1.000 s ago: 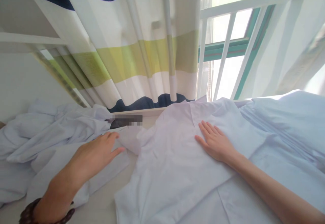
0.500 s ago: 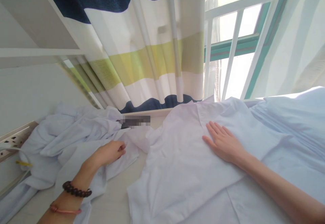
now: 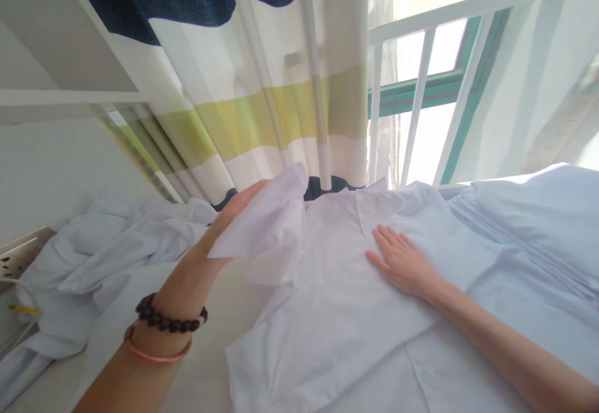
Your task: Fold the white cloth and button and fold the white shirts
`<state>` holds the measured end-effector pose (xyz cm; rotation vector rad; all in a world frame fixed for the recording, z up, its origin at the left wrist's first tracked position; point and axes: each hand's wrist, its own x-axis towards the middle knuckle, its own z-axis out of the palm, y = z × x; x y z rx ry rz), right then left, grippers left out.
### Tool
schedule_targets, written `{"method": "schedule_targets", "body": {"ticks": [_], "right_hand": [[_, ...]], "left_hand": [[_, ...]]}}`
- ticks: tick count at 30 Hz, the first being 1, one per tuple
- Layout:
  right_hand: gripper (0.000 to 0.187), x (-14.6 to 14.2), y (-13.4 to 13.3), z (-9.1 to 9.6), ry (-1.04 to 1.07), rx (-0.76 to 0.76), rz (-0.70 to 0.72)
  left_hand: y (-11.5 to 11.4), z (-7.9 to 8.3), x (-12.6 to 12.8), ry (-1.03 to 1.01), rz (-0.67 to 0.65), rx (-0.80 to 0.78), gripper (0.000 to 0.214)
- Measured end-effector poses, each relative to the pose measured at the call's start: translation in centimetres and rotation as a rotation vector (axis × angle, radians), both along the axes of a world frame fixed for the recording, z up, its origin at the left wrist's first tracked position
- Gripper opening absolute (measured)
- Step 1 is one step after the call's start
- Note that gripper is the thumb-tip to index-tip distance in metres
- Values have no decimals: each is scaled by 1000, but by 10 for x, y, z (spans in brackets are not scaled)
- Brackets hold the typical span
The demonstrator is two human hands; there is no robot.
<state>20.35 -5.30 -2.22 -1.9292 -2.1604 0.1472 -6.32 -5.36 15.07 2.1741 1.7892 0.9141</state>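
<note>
A white shirt [image 3: 337, 332] lies spread on the table in front of me, collar toward the window. My left hand [image 3: 224, 226] is closed on the shirt's short sleeve [image 3: 266, 229] and holds it lifted above the table, tilted toward the shirt's body. Dark beads and a pink band circle that wrist. My right hand [image 3: 402, 263] lies flat and open on the chest of the shirt, just below the collar [image 3: 374, 204], pressing it down.
A crumpled heap of white clothes [image 3: 107, 251] lies at the left. Pale blue fabric [image 3: 538, 226] covers the right side. A striped curtain [image 3: 262, 107] and window bars [image 3: 416, 107] stand behind the table. A power strip [image 3: 14, 260] sits at the far left.
My left hand has taken hold of the sleeve and lifted it up and rightward off the table. My right hand has stayed flat on the shirt.
</note>
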Motion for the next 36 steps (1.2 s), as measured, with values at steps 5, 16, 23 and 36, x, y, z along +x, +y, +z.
{"method": "schedule_targets", "body": {"ticks": [5, 16, 23, 36], "right_hand": [[53, 12, 5, 18, 300, 101, 3], [30, 13, -6, 38, 686, 8, 97], [33, 10, -9, 51, 1086, -340, 191], [29, 5, -10, 19, 1324, -394, 368]], "left_hand": [[15, -74, 63, -80, -523, -39, 12], [27, -140, 67, -147, -545, -107, 10], [29, -142, 64, -223, -382, 152, 10], [12, -139, 69, -131, -646, -128, 15]]}}
